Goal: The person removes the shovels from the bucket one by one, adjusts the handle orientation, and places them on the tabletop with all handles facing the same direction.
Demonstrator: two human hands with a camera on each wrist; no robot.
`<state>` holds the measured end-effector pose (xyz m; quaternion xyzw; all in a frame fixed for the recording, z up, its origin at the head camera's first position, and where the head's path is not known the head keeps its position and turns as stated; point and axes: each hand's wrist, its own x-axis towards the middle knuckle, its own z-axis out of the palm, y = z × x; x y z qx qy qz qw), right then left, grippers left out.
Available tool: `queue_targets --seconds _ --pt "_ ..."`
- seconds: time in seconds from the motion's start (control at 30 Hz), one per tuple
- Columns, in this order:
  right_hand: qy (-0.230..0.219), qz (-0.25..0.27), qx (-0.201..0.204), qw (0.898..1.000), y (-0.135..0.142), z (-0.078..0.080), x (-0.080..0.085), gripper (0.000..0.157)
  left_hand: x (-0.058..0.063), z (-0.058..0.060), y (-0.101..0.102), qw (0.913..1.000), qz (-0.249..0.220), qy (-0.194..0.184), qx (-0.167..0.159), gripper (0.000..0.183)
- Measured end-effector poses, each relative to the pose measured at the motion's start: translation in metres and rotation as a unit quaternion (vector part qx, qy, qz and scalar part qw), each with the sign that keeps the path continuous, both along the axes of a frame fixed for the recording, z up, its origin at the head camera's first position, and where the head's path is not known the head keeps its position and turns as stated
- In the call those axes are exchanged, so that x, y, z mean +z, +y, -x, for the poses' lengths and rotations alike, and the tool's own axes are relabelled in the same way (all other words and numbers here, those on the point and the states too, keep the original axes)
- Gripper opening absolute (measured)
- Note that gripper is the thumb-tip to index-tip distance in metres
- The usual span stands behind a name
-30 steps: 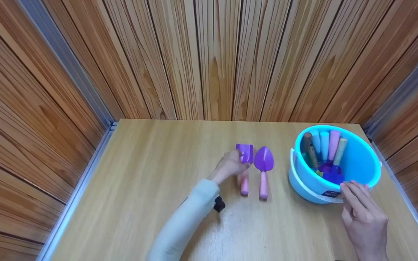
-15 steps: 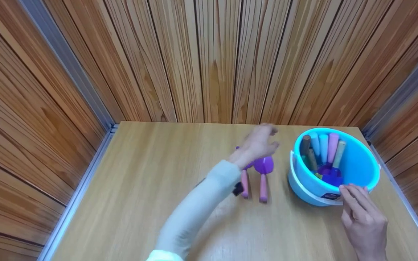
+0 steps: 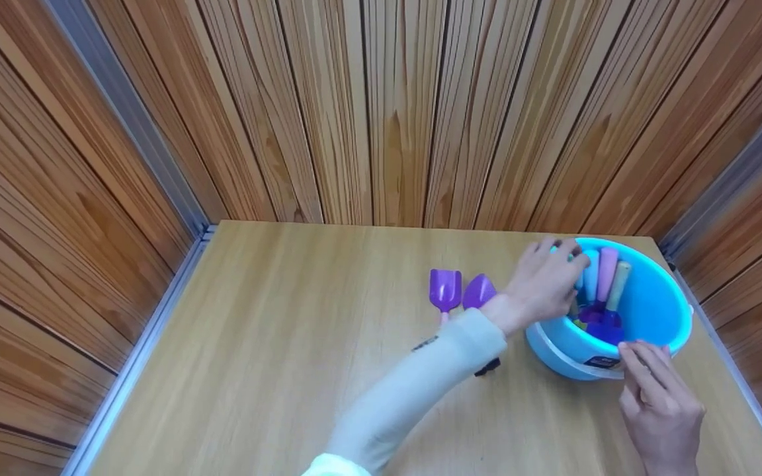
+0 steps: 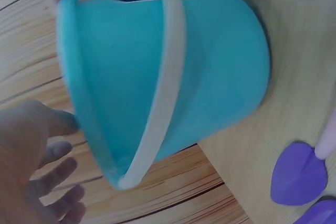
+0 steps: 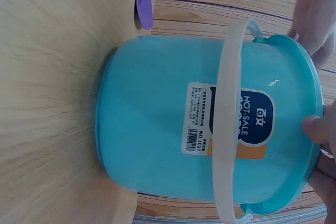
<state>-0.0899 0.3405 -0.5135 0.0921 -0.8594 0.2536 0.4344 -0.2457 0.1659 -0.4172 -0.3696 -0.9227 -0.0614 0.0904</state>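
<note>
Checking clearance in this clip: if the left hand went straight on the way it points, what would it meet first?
Probably a light-blue tool handle in the blue bucket, beside the left hand in the head view. Depth is unclear; it might pass above and reach the far rim.

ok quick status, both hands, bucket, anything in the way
Left hand open at bucket rim, nothing seen held; right hand pinching rim. Bucket upright, tools inside. In the way: left hand, partly blocking head camera's view in.
</note>
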Motion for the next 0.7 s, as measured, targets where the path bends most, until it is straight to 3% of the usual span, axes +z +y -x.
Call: queue_targets --seconds 0.13,0.3,0.47,0.6,0.7 --pt "0.042 -0.002 0.028 0.999 -0.003 0.007 -0.007 0.035 -0.007 0.001 0.007 0.9959 0.06 0.068 0.005 0.056" --pt "0.034 -0.001 0.037 0.999 -0.004 0.01 -0.01 0.026 -0.008 0.004 0.016 0.9907 0.109 0.079 0.018 0.061" --pt "0.024 0.005 0.042 0.999 -0.006 0.009 -0.011 0.024 -0.008 0.004 0.027 0.9788 0.188 0.069 0.043 0.067" --pt "0.022 0.013 0.041 0.999 -0.008 0.006 -0.014 0.05 -0.012 0.0 0.035 0.968 0.237 0.031 0.075 0.057" --pt "0.021 0.018 0.036 0.999 -0.009 0.005 -0.016 0.059 -0.013 -0.004 0.042 0.9553 0.277 0.005 0.102 0.055"
